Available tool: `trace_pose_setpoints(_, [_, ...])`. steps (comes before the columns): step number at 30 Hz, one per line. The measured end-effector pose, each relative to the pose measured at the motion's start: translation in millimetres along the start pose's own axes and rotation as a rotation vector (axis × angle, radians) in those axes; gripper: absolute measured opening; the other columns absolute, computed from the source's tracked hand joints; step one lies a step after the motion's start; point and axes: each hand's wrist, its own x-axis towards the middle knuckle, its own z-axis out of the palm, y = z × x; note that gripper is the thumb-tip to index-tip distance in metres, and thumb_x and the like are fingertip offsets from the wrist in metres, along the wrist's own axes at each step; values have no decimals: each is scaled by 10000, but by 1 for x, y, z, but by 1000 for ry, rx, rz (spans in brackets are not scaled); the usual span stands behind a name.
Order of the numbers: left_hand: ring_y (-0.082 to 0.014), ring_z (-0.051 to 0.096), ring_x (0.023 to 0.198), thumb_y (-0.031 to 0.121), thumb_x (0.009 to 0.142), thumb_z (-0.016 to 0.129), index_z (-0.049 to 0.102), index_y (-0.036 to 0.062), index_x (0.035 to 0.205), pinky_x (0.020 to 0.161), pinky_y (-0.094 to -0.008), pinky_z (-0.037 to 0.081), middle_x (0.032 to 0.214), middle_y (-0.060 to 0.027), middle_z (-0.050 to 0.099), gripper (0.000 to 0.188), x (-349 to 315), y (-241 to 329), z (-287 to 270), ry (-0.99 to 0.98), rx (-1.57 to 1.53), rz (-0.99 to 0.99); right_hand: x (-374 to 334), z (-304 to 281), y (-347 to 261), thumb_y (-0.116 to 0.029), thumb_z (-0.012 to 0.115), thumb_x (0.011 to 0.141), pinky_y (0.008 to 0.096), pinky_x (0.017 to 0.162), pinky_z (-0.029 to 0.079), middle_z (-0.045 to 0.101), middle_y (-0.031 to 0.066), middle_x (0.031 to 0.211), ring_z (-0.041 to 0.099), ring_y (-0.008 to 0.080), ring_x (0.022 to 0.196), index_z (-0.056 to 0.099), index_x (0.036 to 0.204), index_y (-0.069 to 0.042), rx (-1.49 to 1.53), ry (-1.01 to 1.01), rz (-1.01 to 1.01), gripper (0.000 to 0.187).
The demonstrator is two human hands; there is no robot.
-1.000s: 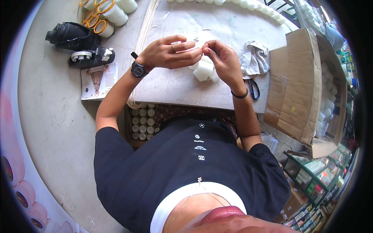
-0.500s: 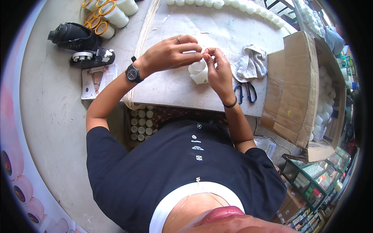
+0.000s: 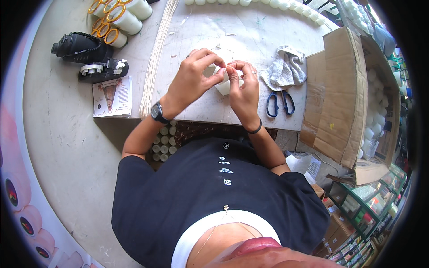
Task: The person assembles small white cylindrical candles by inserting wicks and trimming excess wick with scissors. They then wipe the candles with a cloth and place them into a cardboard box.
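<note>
1. At the far left is a black bottle [image 3: 80, 48], with a black tape dispenser [image 3: 105, 71] beside it and a printed leaflet [image 3: 112, 96] just below the dispenser
2. Next come white cylinders with orange rings [image 3: 129, 22], grouped near the upper edge
3. A bundle of cream strings [image 3: 157, 58] runs lengthwise over the bench [image 3: 201, 109]; underneath the bench, round pale pieces [image 3: 164, 142] sit in rows
4. The left hand [image 3: 194, 76], with a black watch [image 3: 157, 112] at its wrist, has changed most: half a second ago its fingers reached out flat to the right, now they are bent, the thumb shows and the wrist sits lower in view; its grip is narrow, thumb tip near the fingertips, and I cannot tell whether something thin is pinched there
5. White translucent cups [image 3: 222, 88] are on the bench below and between the hands, partly hidden by them
6. The right hand [image 3: 243, 87] has shifted slightly left; its grip is narrow too, thumb up against the bent index finger, tips meeting the left hand's, contents too small to tell
7. A grey-white cloth [image 3: 285, 69] lies crumpled near dark blue scissors [image 3: 279, 103]; both handle loops show, where a second ago the right wrist covered one
8. At the right, an open cardboard box [image 3: 337, 100] holds white rounded pieces [image 3: 375, 111]
</note>
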Motion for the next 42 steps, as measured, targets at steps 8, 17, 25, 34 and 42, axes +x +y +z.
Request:
trace_pose_setpoints(8, [-137, 580, 666, 109, 864, 739, 708, 8, 968, 616, -266, 490, 864, -69, 665, 148, -17, 20, 14, 152, 50, -308, -5, 14, 2, -135, 657, 939, 395, 882, 434, 647, 132, 993, 563, 299, 978, 631, 941, -5, -53, 77, -39, 133])
trace_pose_setpoints(17, [-43, 534, 724, 196, 957, 677, 722, -16, 992, 673, -208, 443, 873, 9, 681, 220, -28, 2, 14, 101, -613, -728, -12, 18, -5, -143, 713, 894, 368, 928, 419, 700, 68, 1066, 555, 257, 1020, 715, 958, -52, -3, 115, -131, 112])
trace_pose_setpoints(25, [-16, 534, 771, 237, 984, 654, 721, 31, 1091, 718, -193, 443, 916, 26, 683, 242, -39, -27, 9, -76, -992, -827, -13, 19, 12, -46, 737, 829, 355, 914, 440, 731, 36, 1071, 581, 237, 983, 739, 982, -87, -56, 54, -314, 158])
trace_pose_setpoints(34, [-42, 559, 798, 232, 991, 644, 704, 22, 1125, 767, -206, 477, 907, 31, 654, 256, -49, -48, 7, -142, -1137, -953, -10, 22, 30, -15, 742, 799, 361, 920, 441, 716, 13, 1115, 567, 244, 1005, 736, 1003, -111, -66, -47, -406, 225])
trace_pose_setpoints(42, [-35, 538, 757, 196, 956, 682, 713, 10, 1015, 701, -192, 459, 873, 36, 632, 198, -62, -51, 34, 41, -1036, -831, -11, 16, 17, -58, 752, 805, 365, 907, 447, 700, 41, 1066, 569, 259, 1023, 727, 975, -100, -109, -76, -290, 176])
